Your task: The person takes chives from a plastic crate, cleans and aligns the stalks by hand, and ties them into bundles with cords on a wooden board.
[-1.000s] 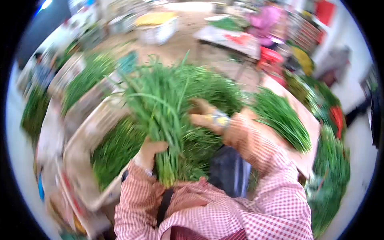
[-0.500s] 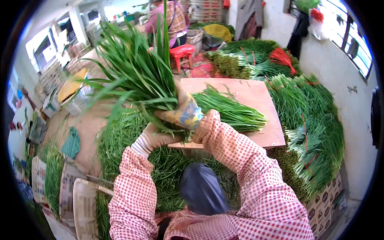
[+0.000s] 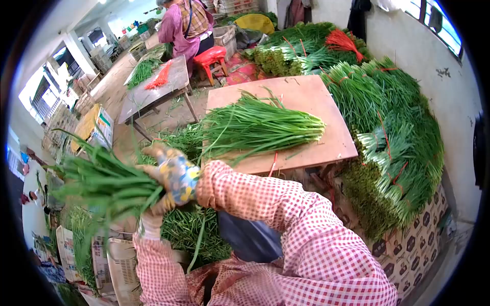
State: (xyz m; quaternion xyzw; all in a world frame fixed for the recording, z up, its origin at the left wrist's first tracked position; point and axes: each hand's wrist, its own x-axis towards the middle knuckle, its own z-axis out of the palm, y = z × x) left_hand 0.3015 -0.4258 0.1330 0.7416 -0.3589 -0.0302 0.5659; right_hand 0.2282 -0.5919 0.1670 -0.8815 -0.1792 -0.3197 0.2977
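A loose bunch of garlic chives point(image 3: 104, 181) hangs at the left over the floor pile, its leaves blurred by motion and pointing left. My right hand point(image 3: 173, 176), in a glove with a blue-and-yellow patterned cuff, wraps round the bunch from above. Below it my left hand point(image 3: 155, 211), gloved with a pale cuff, closes on the same bunch; its fingers are partly hidden. To the right, another bunch of chives point(image 3: 265, 125) lies on the pinkish board table point(image 3: 306, 92), white ends facing right. A red tie point(image 3: 273, 163) hangs over the table's front edge.
Tied chive bundles point(image 3: 398, 137) are stacked along the right wall. Loose greens point(image 3: 194, 237) lie below my hands, and plastic crates point(image 3: 122, 270) stand at lower left. Farther back are a low table point(image 3: 153, 94) with red ties, a red stool point(image 3: 210, 57) and a person point(image 3: 186, 28).
Both hands have swung left and down with the bunch, away from the table. The view has shifted, bringing the back low table into sight. The other bunch still lies on the board.
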